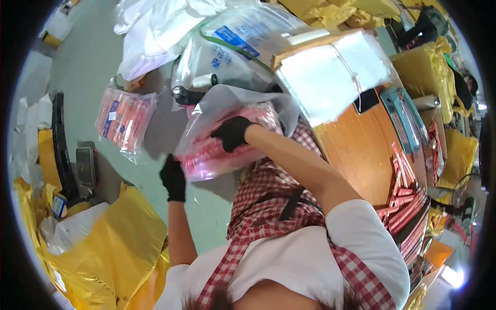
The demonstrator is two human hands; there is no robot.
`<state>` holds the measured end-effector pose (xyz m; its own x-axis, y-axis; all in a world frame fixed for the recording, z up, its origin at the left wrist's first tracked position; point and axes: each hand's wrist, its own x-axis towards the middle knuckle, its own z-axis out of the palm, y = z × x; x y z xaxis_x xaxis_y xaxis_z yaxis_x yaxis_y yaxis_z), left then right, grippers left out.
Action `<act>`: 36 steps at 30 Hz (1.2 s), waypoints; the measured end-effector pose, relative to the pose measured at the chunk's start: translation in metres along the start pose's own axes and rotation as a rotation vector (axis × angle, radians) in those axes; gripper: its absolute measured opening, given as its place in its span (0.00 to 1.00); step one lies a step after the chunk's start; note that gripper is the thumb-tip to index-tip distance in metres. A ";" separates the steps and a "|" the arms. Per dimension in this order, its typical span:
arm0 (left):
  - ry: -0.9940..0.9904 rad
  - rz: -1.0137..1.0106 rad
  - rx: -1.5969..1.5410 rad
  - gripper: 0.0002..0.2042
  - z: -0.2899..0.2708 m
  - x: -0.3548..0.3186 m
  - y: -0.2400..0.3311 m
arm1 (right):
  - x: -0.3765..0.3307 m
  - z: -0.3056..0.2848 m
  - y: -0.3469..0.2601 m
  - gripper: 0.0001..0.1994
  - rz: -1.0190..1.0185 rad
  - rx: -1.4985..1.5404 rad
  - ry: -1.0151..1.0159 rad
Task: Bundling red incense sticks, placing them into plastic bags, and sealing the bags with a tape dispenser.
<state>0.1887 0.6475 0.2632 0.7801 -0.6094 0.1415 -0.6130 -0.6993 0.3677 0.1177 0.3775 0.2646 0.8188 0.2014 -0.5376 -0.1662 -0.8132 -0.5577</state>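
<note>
A clear plastic bag (199, 129) packed with long, thin pink packets (206, 153) lies tilted in front of me, against the lap of my checked apron. My left hand (173, 178), in a black glove, pinches the bag's lower left corner. Over the packets, my black-gloved right hand (232, 133) curls its fingers down; their tips are partly hidden among the pink wrappers. The bag's loose upper end stands out above the right hand. A similar filled bag (124, 120) lies apart on the floor to the left.
Large clear sacks (243, 41) stand ahead. At right, a wooden table (351, 160) bears a white-topped stack (333, 75), a dark phone (366, 101), a teal case (402, 119) and several red packets (405, 206). Yellow sacking (111, 243) and a dark flat device (86, 166) lie left.
</note>
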 end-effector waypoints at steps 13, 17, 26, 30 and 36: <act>0.019 0.001 -0.802 0.06 0.029 0.120 -0.072 | -0.132 0.061 0.105 0.02 -0.111 -0.509 1.311; -0.558 0.688 0.619 0.19 -0.003 0.180 -0.054 | -0.202 0.086 0.046 0.07 0.253 -0.174 1.333; -0.368 0.958 -0.351 0.20 0.032 0.123 0.323 | -0.639 0.338 0.006 0.32 1.816 -0.565 1.488; -0.711 1.681 -0.504 0.27 0.076 -0.028 0.544 | -0.807 0.505 -0.067 0.40 2.740 0.221 1.290; -0.597 1.960 -0.095 0.32 0.190 -0.143 0.750 | -0.860 0.561 -0.026 0.33 2.312 0.554 1.215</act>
<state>-0.4064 0.1390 0.3440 -0.9140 -0.3986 0.0759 -0.3820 0.9084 0.1701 -0.8903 0.5316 0.3863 -0.8308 -0.5557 0.0317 -0.5544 0.8210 -0.1367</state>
